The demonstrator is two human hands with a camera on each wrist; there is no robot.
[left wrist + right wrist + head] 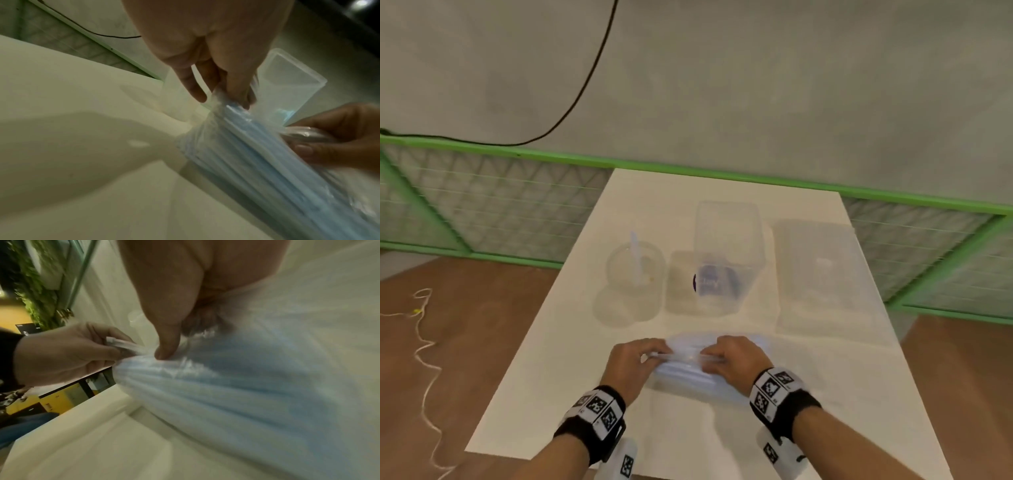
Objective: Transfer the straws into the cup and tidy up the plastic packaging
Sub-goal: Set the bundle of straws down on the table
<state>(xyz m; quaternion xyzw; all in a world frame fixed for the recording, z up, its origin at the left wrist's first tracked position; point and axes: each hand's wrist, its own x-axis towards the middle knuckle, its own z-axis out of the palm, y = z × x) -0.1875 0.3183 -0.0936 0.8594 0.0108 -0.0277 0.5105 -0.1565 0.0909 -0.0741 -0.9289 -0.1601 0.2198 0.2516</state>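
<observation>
the pack of straws [688, 371] lies on the near part of the worktop [571, 359], directly under both hands, its long axis running left to right. the left hand [635, 365] pinches the plastic at the pack's left end, where the wrapper bunches up; the right hand [736, 359] pinches the wrapper just beside it, toward the middle. the cup [635, 265] stands farther off and to the left, so the left hand is nearer to it (one straw seems to stand in it already). whether the wrapper is torn open yet is hard to tell: both wrist views are blurred, and the fingers [240, 95] hide the seam. the clear box [726, 253] stands beyond the pack.
</observation>
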